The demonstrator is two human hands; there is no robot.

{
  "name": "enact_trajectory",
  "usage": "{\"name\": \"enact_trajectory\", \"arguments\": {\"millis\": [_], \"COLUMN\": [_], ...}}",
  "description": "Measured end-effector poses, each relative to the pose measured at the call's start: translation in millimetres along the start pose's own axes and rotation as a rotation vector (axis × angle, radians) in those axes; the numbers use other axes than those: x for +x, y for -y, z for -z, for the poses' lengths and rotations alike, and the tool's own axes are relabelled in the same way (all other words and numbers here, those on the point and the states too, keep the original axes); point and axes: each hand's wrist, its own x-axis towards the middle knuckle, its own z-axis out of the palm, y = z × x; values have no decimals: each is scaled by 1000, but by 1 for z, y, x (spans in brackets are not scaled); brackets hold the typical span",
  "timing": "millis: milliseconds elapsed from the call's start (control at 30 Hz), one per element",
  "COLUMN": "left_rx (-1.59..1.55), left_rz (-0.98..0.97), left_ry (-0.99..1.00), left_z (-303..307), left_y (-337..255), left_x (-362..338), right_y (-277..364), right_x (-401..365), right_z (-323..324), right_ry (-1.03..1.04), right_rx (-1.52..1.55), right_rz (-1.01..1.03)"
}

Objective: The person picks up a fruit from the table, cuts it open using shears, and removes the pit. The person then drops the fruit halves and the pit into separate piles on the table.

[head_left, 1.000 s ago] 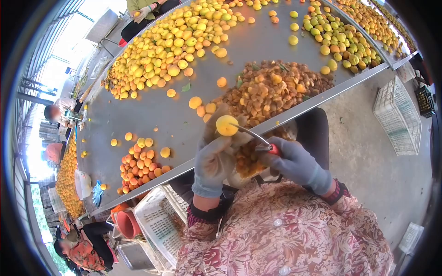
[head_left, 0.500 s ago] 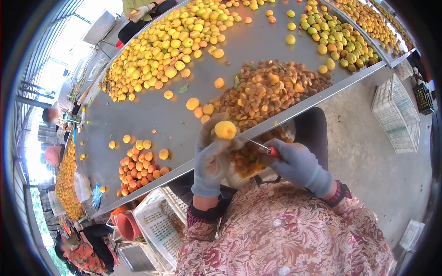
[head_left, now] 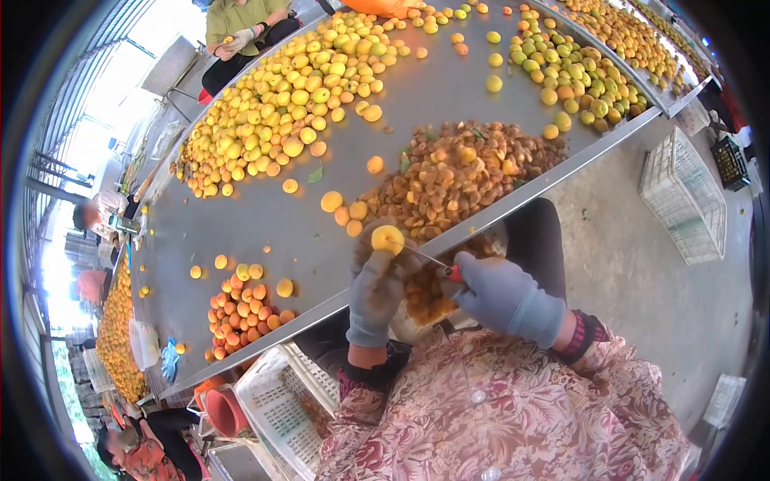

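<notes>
Yellow fruit [head_left: 387,240]: was held at the frame's centre.
Left hand [head_left: 375,290]: was curled around it.
Right hand [head_left: 504,293]: was clenched around a red-handled tool [head_left: 455,273] pointed at the fruit.
Brown heap [head_left: 461,168]: was spread above, right of centre.

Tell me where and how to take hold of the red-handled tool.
Probably best by its red handle, from the right, where the right hand closes on it. The thin metal shaft points away toward the yellow fruit in the left hand, so that end is best left free.
</notes>
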Motion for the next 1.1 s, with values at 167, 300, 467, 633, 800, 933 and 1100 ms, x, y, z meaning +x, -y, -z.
{"name": "enact_trajectory", "arguments": {"millis": [167, 300, 467, 633, 800, 933, 1100], "left_rx": [509, 532, -175, -189, -96, -353, -315], "left_rz": [-19, -50, 101, 76, 41, 127, 137], "left_ry": [65, 93, 94, 75, 105, 107, 150], "left_z": [11, 20, 21, 26, 24, 4, -1], "left_y": [-18, -3, 28, 29, 28, 34, 27], "left_x": [3, 5, 5, 5, 7, 5, 1], "right_y": [-1, -3, -7, 3, -2, -16, -13], "right_x": [1, 5, 11, 10, 14, 22, 24], "right_z": [15, -3, -23, 5, -6, -41, -34], "right_ry": [78, 96, 21, 53, 56, -58, -36], "right_rx": [-55, 25, 66, -53, -34, 85, 91], "right_rz": [7, -50, -59, -24, -32, -57, -54]}}
